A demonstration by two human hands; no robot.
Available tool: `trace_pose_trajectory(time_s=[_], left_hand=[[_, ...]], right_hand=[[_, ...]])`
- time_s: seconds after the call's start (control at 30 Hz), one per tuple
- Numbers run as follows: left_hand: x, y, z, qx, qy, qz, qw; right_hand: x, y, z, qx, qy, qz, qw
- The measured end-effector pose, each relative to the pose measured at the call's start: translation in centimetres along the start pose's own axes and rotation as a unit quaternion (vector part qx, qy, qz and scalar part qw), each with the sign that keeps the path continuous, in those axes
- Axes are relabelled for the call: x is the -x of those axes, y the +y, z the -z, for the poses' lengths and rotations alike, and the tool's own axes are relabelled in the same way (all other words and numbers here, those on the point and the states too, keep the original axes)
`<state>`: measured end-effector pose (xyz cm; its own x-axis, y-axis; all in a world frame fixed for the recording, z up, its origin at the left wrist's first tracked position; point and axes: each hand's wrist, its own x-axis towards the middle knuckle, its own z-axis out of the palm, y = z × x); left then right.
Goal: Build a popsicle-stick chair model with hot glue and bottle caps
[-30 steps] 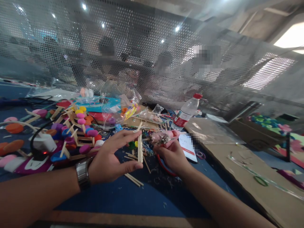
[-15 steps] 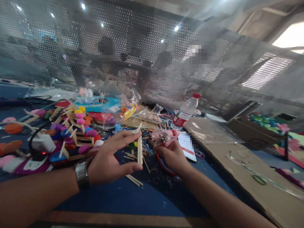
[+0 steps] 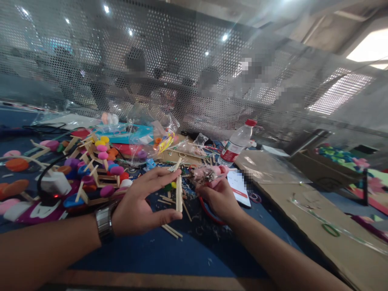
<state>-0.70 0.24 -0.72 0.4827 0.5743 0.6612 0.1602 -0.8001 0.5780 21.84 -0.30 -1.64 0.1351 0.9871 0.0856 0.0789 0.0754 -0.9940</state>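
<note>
Grips stick piece (image 3: pixel 179 194) upright betw. thumb & fingertips of L hand (image 3: pixel 142 202), spanning it end to end; has R hand (image 3: pixel 221 202) closed round pink tool (image 3: pixel 207 173), just R of stick piece. Can't make out exact shape of pink tool: blurred, partly covered by fingers, w/ greyish strands over front end. Can't tell if stick piece touches table. Can see only part of red loop (image 3: pixel 209 212) under R hand, rest hidden. Wears metal watch (image 3: pixel 104 222) on L wrist.

Can see phone (image 3: pixel 239 188) just beyond R hand, edge pixelated, text unreadable. Can't sort out heap of coloured caps (image 3: pixel 106 190) & stick builds (image 3: pixel 104 178) on L, overlapping, w/ white plug (image 3: pixel 56 184) & red light nr. Can only half see things under clear plastic (image 3: pixel 139 125) at back.

Has blue tabletop (image 3: pixel 188 258) below, w/ loose sticks (image 3: pixel 171 231) & scraps; bottle (image 3: pixel 238 143), red cap, upright past phone; cardboard (image 3: pixel 303 218) on R w/ green ring (image 3: pixel 331 230); box (image 3: pixel 327 169) of paper shapes beyond. Faces perforated screen (image 3: pixel 178 52), w/ dim, partly pixelated people behind; has bright light (image 3: pixel 370 45) top R, cut off by frame edge.
</note>
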Motion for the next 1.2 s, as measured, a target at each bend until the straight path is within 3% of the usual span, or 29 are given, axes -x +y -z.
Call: trace_pose_trajectory(time_s=[0.57,0.77,0.9,1.2], left_hand=[[0.0,0.0,-0.1,-0.007,-0.003,-0.001,1.000],[0.0,-0.1,-0.1,-0.024,0.022,-0.002,0.999],[0.2,-0.5,-0.1,-0.002,0.040,0.024,0.999],[0.4,-0.4,-0.3,0.084,-0.044,0.083,0.992]], right_hand=[[-0.2,0.4,0.1,0.002,0.003,0.001,1.000],[-0.3,0.8,0.3,0.010,-0.007,0.025,1.000],[-0.5,1.0,0.4,-0.045,-0.020,0.042,0.998],[-0.1,-0.3,-0.3,-0.158,-0.021,0.045,0.986]])
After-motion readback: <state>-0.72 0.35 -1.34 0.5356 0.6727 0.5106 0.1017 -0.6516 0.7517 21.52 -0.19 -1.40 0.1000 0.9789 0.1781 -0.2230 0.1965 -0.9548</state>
